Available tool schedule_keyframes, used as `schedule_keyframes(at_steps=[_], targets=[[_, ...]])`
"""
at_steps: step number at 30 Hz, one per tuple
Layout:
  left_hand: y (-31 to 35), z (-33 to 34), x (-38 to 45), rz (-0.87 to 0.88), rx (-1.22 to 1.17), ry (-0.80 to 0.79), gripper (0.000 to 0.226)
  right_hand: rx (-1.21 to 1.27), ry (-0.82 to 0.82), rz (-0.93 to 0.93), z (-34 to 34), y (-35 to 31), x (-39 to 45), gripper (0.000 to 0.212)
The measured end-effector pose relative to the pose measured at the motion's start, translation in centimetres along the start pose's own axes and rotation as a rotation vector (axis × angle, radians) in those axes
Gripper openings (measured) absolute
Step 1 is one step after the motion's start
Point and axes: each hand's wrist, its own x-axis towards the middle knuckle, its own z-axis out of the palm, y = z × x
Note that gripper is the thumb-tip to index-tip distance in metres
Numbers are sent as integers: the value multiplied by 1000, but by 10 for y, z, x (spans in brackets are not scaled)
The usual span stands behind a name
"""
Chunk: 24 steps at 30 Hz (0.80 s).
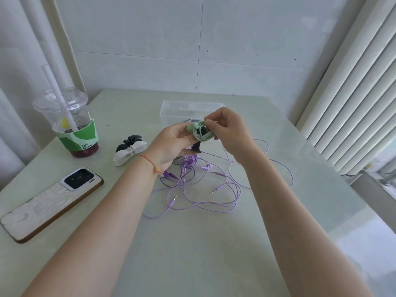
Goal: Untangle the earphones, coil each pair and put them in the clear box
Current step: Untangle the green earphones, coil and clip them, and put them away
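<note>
While a phone lies face down at the table's left edge, a plastic cup with a straw stands behind it, holding a little dark red drink. Next come black and white cable winders, piled together. Above the table's middle, the left hand grips a black winder wrapped with the green earphones, fingers curled round it (a coloured string circles the wrist). Below them, purple earphones sprawl tangled on the table. Behind the hands sits the clear box, something dark inside. The right hand pinches the green cord at the coil.
</note>
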Motion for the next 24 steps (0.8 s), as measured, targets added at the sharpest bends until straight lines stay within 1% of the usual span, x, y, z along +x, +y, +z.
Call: schedule_keyframes(at_steps=[2,5,8,11,13,18,20,24], targets=[[1,-1,0,23,-35,2,25,-9,-6,-9,2,-1,-1,11],[2,-2,-1,40,-12,21,25,-14,-11,-28,4,-2,-2,13],[1,0,-2,30,-9,38,23,-48,6,-47,6,0,-1,19],[1,-1,-2,21,-15,32,21,-90,23,-56,7,2,1,20],[1,0,-1,10,-11,28,21,-133,27,-60,9,4,1,17],[0,3,-1,-4,0,8,24,-209,18,-69,10,3,-4,3],[0,3,0,4,-3,20,23,-211,28,-72,10,3,-4,3],[0,3,-1,28,-35,98,20,-230,43,-67,10,1,-2,5]])
